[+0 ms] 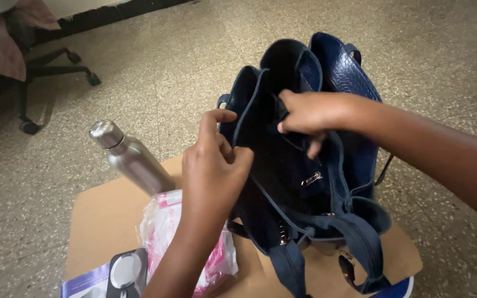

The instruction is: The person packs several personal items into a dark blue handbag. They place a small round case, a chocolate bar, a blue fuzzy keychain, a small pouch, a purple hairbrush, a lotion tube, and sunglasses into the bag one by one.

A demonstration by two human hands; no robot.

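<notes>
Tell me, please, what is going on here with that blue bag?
A person is holding open a dark blue handbag that stands on a brown cardboard surface. The left hand pinches the bag's near rim, while the right hand grips an inner divider, fingers reaching inside. Beside the bag stand a steel bottle and a clear plastic packet with pink print. An office chair stands on the speckled floor behind.

A navy blue handbag (305, 165), a silver steel bottle (131, 157), a pink-and-white plastic packet (167, 226), and a tan board (106, 221) on a speckled floor (167, 66).
</notes>
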